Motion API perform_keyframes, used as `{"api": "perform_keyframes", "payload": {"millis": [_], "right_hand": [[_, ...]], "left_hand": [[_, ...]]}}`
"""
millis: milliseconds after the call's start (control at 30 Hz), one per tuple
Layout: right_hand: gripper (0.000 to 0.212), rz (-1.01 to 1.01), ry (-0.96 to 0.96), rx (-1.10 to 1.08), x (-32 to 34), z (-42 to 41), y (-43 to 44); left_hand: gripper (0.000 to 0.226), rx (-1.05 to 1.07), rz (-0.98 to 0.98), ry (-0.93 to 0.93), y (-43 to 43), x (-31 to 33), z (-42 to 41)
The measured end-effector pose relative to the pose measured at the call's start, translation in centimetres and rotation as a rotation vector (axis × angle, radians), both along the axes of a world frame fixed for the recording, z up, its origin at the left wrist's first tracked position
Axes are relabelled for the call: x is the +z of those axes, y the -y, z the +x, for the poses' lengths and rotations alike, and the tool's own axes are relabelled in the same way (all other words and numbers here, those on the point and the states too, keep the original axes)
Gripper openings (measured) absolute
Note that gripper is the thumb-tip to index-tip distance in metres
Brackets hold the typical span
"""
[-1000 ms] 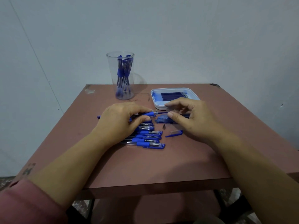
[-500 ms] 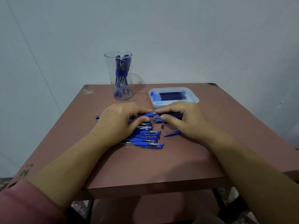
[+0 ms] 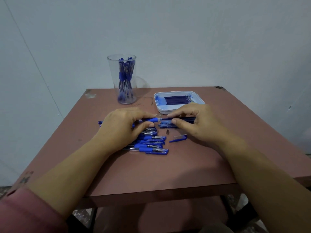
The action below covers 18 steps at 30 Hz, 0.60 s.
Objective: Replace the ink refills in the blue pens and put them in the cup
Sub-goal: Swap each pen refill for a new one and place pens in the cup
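Observation:
My left hand grips a blue pen barrel held level above the table, its far end showing at the left. My right hand pinches a dark ink refill whose tip meets the barrel's open front. Below the left hand lies a row of several capped blue pens. A small metal pen tip and a loose blue cap lie between the hands. A clear cup at the back holds several blue pens. A white tray holds several dark refills.
The brown table ends near me in a front edge and drops off at both sides. A few more refills lie under my right thumb. A pale wall stands right behind the cup and tray.
My right hand has moved left toward the left hand, sliding the refill further into the barrel. The left hand has stayed where it was.

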State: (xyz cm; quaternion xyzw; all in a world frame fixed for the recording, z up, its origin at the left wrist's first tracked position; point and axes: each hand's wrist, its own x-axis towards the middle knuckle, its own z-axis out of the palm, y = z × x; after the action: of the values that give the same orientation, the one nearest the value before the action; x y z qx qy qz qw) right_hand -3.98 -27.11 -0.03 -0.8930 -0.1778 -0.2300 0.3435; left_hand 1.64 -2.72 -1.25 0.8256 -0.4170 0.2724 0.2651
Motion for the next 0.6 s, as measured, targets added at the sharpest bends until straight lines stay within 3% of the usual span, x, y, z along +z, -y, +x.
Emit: {"api": "perform_keyframes", "payload": {"millis": [200, 367, 600], "right_hand": [[0.023, -0.042, 0.002, 0.005, 0.0, 0.2, -0.2], [0.024, 0.078, -0.07, -0.039, 0.4, -0.1, 1.9], [0.017, -0.186, -0.158, -0.136, -0.4, 1.3, 2.6]], "left_hand": [[0.028, 0.01, 0.005, -0.035, -0.1, 0.0, 0.1], [0.031, 0.054, -0.045, -0.088, -0.8, 0.1, 0.6], [0.035, 0.057, -0.035, -0.097, -0.5, 0.0, 0.6]]}}
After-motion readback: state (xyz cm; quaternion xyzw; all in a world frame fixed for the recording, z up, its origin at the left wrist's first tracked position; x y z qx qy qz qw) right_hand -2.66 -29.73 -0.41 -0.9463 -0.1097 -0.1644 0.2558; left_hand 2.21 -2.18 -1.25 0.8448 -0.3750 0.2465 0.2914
